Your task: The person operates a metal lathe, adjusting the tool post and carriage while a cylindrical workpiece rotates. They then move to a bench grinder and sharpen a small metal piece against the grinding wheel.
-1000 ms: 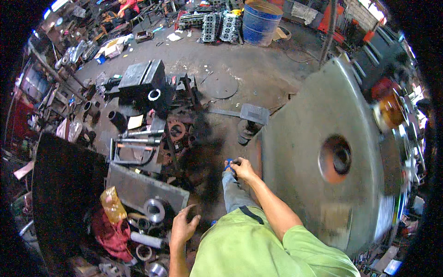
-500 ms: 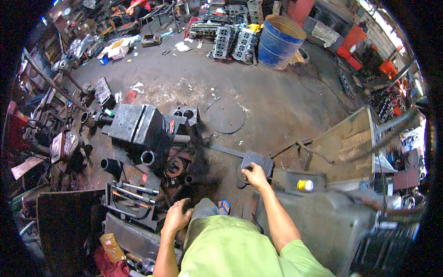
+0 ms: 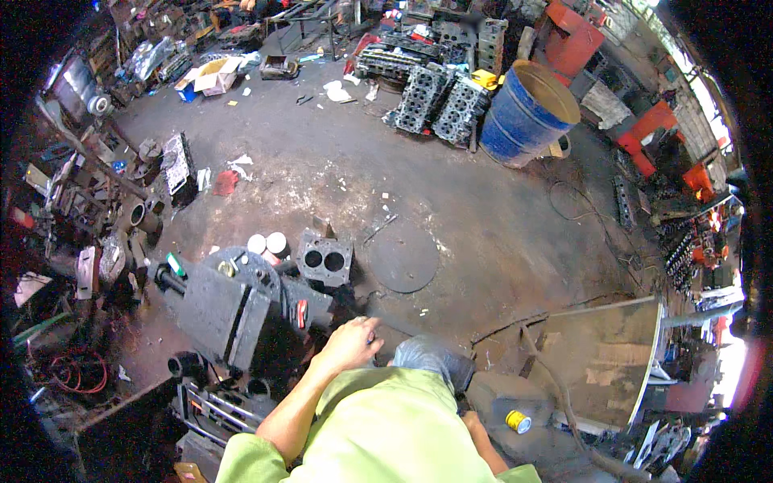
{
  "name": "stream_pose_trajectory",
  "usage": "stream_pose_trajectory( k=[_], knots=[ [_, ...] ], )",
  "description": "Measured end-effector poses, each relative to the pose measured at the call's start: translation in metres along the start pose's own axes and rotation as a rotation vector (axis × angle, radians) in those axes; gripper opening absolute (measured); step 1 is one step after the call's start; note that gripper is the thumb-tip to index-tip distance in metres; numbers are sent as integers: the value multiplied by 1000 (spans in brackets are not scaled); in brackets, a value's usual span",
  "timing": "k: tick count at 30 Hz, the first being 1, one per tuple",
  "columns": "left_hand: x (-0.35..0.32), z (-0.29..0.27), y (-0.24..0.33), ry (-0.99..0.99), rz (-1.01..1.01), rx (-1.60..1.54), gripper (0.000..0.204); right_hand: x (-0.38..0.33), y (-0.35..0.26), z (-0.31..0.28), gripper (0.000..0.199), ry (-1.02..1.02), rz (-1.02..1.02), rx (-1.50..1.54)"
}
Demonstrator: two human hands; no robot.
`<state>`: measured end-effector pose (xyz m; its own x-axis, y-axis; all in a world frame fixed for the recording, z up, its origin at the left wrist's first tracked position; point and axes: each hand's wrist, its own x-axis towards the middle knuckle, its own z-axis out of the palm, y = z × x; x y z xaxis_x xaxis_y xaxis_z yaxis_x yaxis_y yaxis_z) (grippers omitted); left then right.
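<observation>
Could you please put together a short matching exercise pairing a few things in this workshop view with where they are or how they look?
Things:
1. drum
2. round plate
3. small yellow can
4. left hand

Descriptions:
A. flat on the floor, dark, mid-picture
B. blue, open-topped, far side of the floor
C. raised in front of the green shirt, above the dark machine parts
D. on a grey surface, low, by the person's right side

Pairs: 1-B, 2-A, 3-D, 4-C
</observation>
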<state>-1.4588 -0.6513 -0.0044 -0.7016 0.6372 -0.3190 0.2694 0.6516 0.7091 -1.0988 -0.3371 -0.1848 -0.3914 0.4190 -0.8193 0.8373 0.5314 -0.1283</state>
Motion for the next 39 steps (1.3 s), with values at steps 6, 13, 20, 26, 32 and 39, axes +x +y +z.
stream_pose_trajectory(
  k=[6,13,20,26,32,39],
  knots=[
    [149,-76,5,94,121,8,46,75,-78,-62,35,-2,67,282],
    [326,-47,-144,251,-370,-298,46,243,-224,-231,30,35,-142,244],
    [277,12,-230,126,-1304,-387,36,382,-402,-477,24,-31,-76,298],
    [345,-29,-190,474,-1363,-628,53,520,-605,-582,29,73,-346,81],
    [435,-86,-256,146,-1171,-583,54,551,-832,-569,35,108,-618,-37],
    [508,-307,-416,443,-1321,-594,58,457,-1095,-550,32,-269,-626,364]
  ],
)
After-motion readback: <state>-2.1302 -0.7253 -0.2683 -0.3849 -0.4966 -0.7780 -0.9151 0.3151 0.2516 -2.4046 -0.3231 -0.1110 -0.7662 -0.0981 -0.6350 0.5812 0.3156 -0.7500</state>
